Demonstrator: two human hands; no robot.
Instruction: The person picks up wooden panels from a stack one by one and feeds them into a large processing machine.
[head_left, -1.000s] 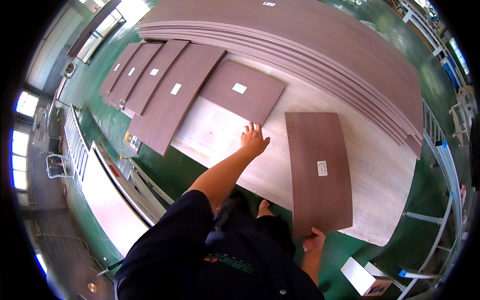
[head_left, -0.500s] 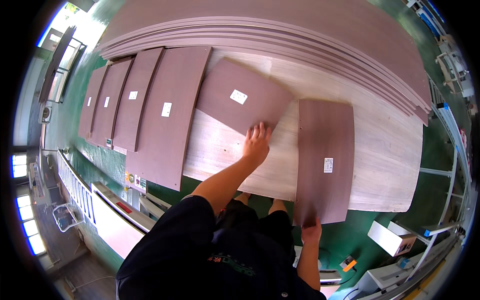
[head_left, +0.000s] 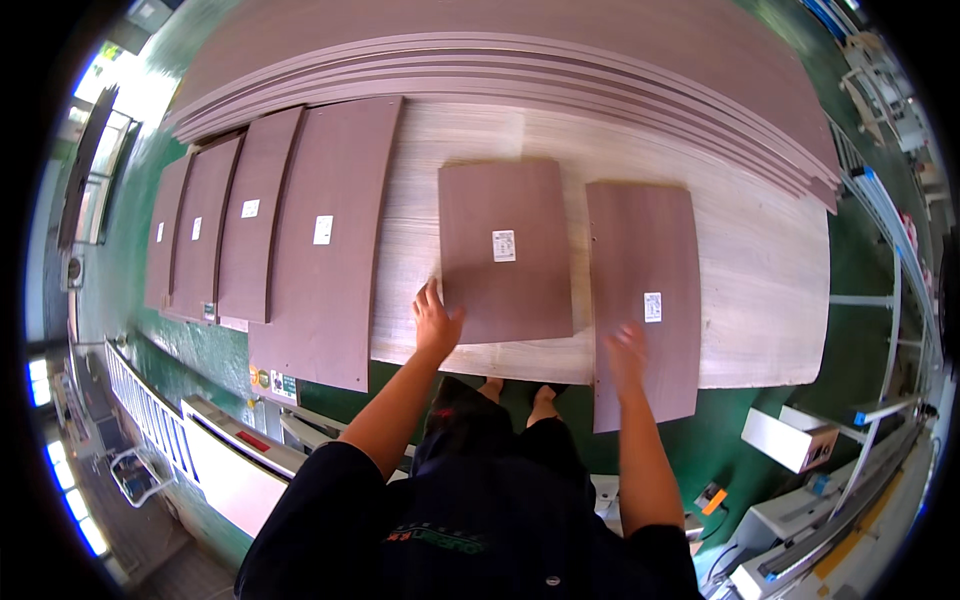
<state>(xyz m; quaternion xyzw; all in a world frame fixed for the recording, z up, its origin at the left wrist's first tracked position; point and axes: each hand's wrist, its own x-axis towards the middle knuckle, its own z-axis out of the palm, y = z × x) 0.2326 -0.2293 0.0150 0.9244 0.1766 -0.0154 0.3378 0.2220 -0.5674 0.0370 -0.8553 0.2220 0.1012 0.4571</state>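
Two short reddish-brown panels lie side by side on a pale wooden board. My left hand grips the lower left corner of the left panel, which carries a small white label. My right hand, blurred and with fingers spread, rests on the lower part of the right panel, whose near end overhangs the board's edge. My feet show below the board's near edge.
Several long brown panels with white labels lie in a row at the left. A stack of large brown sheets spans the back. The floor is green. White boxes and metal rails stand at the lower right.
The left panel has turned from slanted to parallel with the right panel. My right hand has moved up from the right panel's near end onto its surface. The view has shifted.
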